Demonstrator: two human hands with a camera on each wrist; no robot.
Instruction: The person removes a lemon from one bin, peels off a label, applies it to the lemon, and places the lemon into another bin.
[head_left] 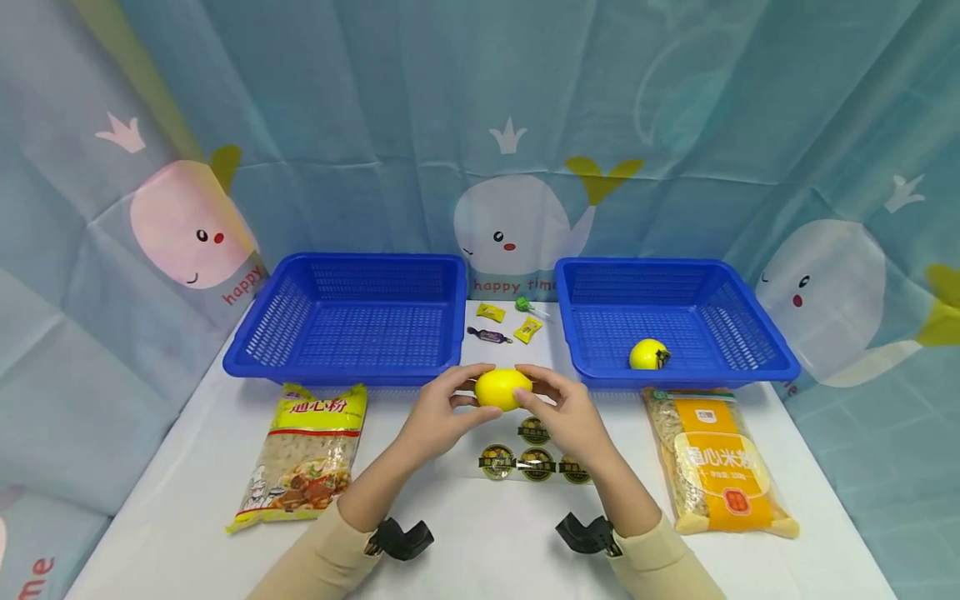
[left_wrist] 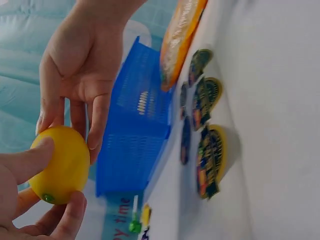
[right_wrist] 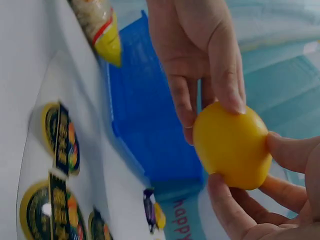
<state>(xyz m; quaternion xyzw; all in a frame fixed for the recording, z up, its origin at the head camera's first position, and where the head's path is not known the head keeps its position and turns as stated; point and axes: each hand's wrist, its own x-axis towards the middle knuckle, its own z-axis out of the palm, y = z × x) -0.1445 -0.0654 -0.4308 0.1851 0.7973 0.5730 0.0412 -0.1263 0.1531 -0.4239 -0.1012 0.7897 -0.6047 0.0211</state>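
A smooth yellow lemon (head_left: 504,390) is held up over the middle of the table between both hands. My left hand (head_left: 442,417) pinches its left end with thumb and fingers, and my right hand (head_left: 566,417) grips the opposite end. In the left wrist view, a small green stem spot shows at one end of the lemon (left_wrist: 65,165). No label is on the side of the lemon (right_wrist: 232,145) seen in the right wrist view. Below the hands lies a clear sheet with several round black-and-gold stickers (head_left: 497,461).
Two blue baskets stand at the back, left (head_left: 360,377) and right (head_left: 697,377). A yellow fruit (head_left: 645,355) with a dark sticker sits in the right one. Between them lie wrapped candies (head_left: 491,336) and a green lollipop (head_left: 523,305). Pasta bags flank the hands, left (head_left: 307,454) and right (head_left: 720,467).
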